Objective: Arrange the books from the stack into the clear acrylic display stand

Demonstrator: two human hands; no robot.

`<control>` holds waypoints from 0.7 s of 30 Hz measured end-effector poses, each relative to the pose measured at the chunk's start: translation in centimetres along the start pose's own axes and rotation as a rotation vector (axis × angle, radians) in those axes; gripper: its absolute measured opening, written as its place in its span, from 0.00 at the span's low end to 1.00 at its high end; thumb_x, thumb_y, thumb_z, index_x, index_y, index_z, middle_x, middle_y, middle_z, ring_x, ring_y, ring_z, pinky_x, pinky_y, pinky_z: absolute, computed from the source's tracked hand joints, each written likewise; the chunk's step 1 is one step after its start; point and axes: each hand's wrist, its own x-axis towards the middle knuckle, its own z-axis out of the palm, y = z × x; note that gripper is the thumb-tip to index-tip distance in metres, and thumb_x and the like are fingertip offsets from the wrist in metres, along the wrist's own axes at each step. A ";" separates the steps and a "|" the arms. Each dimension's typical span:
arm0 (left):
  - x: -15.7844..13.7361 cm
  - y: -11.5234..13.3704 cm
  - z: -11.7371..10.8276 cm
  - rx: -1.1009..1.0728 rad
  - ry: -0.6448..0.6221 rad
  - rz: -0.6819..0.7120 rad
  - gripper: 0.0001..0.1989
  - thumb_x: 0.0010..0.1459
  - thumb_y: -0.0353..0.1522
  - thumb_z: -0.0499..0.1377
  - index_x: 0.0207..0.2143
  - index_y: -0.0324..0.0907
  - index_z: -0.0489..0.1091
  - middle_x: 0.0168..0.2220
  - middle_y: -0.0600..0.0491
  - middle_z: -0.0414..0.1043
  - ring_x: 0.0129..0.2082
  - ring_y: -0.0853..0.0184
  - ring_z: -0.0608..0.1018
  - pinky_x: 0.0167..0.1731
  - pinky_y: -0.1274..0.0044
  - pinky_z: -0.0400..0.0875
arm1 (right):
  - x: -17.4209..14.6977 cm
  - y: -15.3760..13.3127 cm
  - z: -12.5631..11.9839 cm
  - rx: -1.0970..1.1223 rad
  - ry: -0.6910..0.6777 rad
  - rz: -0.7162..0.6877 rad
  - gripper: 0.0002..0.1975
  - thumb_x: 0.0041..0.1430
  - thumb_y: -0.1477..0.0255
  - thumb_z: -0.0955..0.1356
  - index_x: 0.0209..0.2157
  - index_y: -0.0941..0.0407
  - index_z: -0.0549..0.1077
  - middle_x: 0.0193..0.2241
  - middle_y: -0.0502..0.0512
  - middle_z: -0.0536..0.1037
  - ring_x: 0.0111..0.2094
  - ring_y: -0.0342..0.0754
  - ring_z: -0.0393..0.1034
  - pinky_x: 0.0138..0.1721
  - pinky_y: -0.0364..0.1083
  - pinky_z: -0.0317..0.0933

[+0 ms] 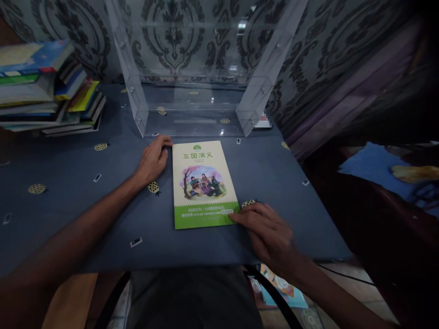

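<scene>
A book (202,187) with a cream and green cover lies flat on the cloth-covered table, its front facing up. The cover has green Chinese characters above a picture of several figures under a blossoming tree. My left hand (154,160) rests beside the book's upper left corner, fingertips at the edge and thumb apart from the fingers. At the lower right edge, my right hand (269,230) has a forefinger over the cover and its fingers drawn together at the edge; the thumb is partly hidden.
Behind the book stands a clear acrylic shelf (259,96) against the patterned wall. Stacked books (30,96) occupy the table's back left. A small blurred object (262,122) sits by the shelf's right foot. The blue tablecloth (113,205) ends at the front edge near my lap.
</scene>
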 end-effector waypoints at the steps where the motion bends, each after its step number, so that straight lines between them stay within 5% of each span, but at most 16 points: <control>1: 0.0 0.0 0.0 -0.001 0.001 0.004 0.17 0.58 0.23 0.50 0.49 0.42 0.64 0.48 0.48 0.79 0.47 0.62 0.78 0.53 0.65 0.70 | 0.5 0.0 0.2 -0.004 -0.008 -0.018 0.23 0.61 0.87 0.62 0.52 0.53 0.74 0.30 0.53 0.79 0.34 0.50 0.72 0.34 0.49 0.66; 11: -0.1 -0.2 0.3 -0.036 0.014 0.010 0.16 0.59 0.23 0.50 0.49 0.41 0.64 0.48 0.48 0.78 0.46 0.62 0.78 0.53 0.65 0.71 | 7.8 0.3 5.0 0.078 -0.374 -0.247 0.23 0.61 0.85 0.62 0.56 0.59 0.70 0.46 0.61 0.80 0.49 0.53 0.68 0.48 0.54 0.66; 16: -0.2 -0.3 0.4 -0.046 0.030 0.020 0.16 0.59 0.23 0.51 0.49 0.42 0.64 0.47 0.48 0.78 0.47 0.62 0.78 0.52 0.65 0.71 | 10.2 2.5 5.9 -0.001 -0.349 -0.150 0.21 0.62 0.84 0.62 0.54 0.58 0.72 0.45 0.61 0.80 0.48 0.54 0.68 0.47 0.53 0.64; 21: -0.2 -0.2 0.3 -0.048 0.015 0.013 0.17 0.59 0.22 0.51 0.49 0.43 0.64 0.48 0.48 0.78 0.46 0.62 0.78 0.52 0.65 0.71 | 9.4 3.0 4.8 -0.038 -0.252 -0.103 0.18 0.66 0.82 0.59 0.51 0.60 0.74 0.35 0.61 0.79 0.38 0.53 0.68 0.39 0.52 0.64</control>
